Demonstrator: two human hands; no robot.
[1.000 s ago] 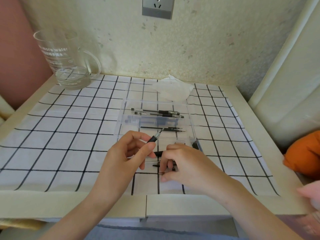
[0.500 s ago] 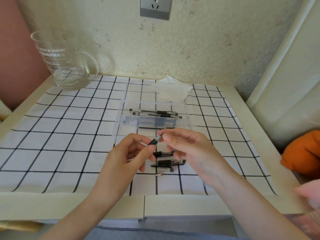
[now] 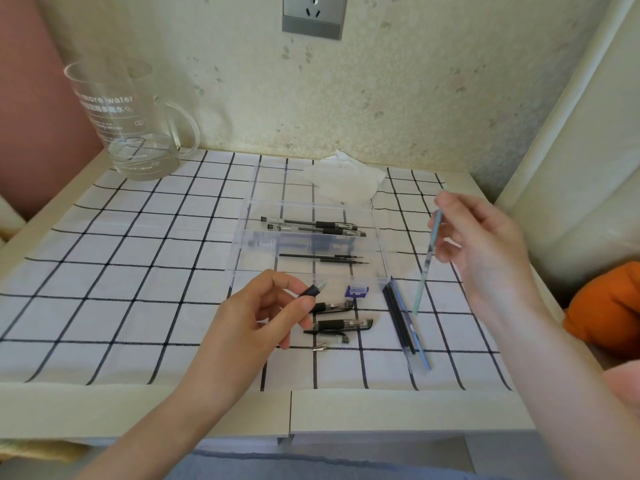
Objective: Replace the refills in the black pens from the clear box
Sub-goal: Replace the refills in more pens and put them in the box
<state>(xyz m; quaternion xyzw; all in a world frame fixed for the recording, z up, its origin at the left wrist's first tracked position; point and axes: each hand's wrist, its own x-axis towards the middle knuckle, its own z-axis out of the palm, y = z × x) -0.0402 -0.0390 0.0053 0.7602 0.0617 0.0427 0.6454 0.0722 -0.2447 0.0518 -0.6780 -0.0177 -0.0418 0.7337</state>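
Note:
My left hand [image 3: 256,317] grips a black pen barrel [image 3: 313,290], its open end pointing up and right. My right hand [image 3: 485,247] pinches a thin pale refill [image 3: 427,261] and holds it in the air, hanging downward, to the right of the clear box [image 3: 308,244]. Two black pens [image 3: 311,226] lie in the box's far section and loose black refills [image 3: 322,258] in its near one. In front of the box lie pen parts [image 3: 339,320], a small metal tip [image 3: 320,348] and a row of used refills [image 3: 403,320].
A glass jug [image 3: 131,123] with a little water stands at the back left. A crumpled tissue [image 3: 346,180] lies behind the box. A small blue clip [image 3: 356,291] sits by the box's front. An orange soft thing [image 3: 609,306] is off the table's right edge.
My right hand has drawn the refill out of the barrel and lifted it away to the right. My left hand has stayed in place with the barrel.

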